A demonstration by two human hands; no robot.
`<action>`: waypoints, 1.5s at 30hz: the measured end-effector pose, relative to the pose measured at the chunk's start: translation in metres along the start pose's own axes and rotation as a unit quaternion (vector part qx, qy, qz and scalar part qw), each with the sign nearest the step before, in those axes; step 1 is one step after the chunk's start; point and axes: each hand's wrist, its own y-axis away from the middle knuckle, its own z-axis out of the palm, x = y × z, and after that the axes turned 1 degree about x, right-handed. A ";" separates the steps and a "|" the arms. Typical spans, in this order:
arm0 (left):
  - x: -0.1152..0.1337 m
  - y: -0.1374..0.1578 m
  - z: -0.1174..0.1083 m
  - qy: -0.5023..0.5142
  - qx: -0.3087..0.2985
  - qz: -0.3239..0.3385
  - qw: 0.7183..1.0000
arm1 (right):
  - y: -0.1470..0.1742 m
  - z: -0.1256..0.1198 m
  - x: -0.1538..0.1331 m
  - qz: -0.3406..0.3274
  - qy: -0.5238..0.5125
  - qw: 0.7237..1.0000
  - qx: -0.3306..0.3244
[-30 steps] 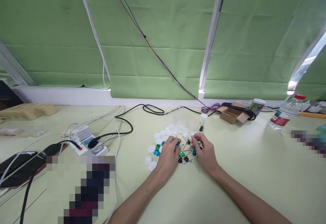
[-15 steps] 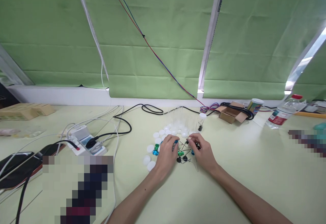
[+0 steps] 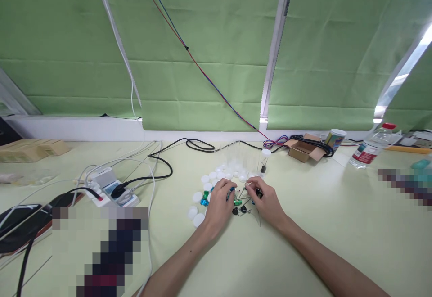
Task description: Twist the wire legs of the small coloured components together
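Observation:
My left hand (image 3: 221, 201) is closed in a pinch, with a small blue part (image 3: 232, 189) at its fingertips. My right hand (image 3: 267, 201) is also closed, thumb and finger together over thin metal leads; what it grips is too small to name. Between the hands lies a loose pile of small wire-leaded parts, among them a green part (image 3: 238, 202) and a black disc-shaped part (image 3: 235, 211). White round caps (image 3: 197, 196) curve around the left and far sides of the pile. Behind them stand clear tubes (image 3: 236, 155), one white-capped tube (image 3: 266, 153) containing a dark leaded part (image 3: 263, 169).
A white power strip (image 3: 111, 191) with plugs and cables lies to the left. Black cable (image 3: 171, 166) runs along the back. An open cardboard box (image 3: 302, 152), a printed canister (image 3: 335, 140) and a water bottle (image 3: 369, 148) stand at the back right.
The view has shifted slightly, moving the scene a little to the left. Both hands stay over the pile in nearly the same pose, with small finger movements.

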 end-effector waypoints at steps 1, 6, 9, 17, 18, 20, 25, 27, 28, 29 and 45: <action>0.000 0.000 0.000 -0.002 -0.001 0.001 1.000 | 0.000 0.000 0.000 0.000 0.002 1.000 0.000; -0.003 0.000 0.002 -0.026 -0.002 0.035 0.999 | 0.000 0.000 0.001 0.000 0.006 1.000 0.007; -0.006 0.001 0.003 -0.039 -0.001 0.063 0.997 | 0.000 0.000 0.001 0.001 0.004 1.000 0.011; -0.002 0.003 0.005 -0.039 -0.036 0.088 0.995 | 0.001 0.000 0.001 0.001 -0.004 1.000 0.025; -0.001 0.003 0.004 -0.036 -0.040 0.089 0.995 | 0.001 0.000 0.001 0.002 -0.005 1.000 0.029; 0.000 0.004 0.004 -0.030 -0.051 0.089 0.994 | 0.001 0.000 0.001 0.004 -0.006 0.999 0.037; 0.006 0.005 0.001 -0.022 -0.077 0.088 0.993 | 0.000 -0.002 -0.001 0.006 -0.013 0.998 0.053; 0.009 0.005 -0.001 -0.012 -0.097 0.089 0.991 | 0.000 -0.002 -0.002 0.005 -0.009 0.998 0.060; 0.011 0.005 -0.002 -0.006 -0.108 0.090 0.990 | 0.000 -0.003 -0.003 0.006 -0.007 0.998 0.062; 0.013 0.006 -0.002 -0.001 -0.116 0.090 0.989 | 0.000 -0.003 -0.003 0.006 -0.006 0.998 0.065; 0.018 0.007 -0.003 0.033 -0.121 0.069 0.990 | 0.002 -0.003 -0.003 0.008 -0.035 0.998 0.052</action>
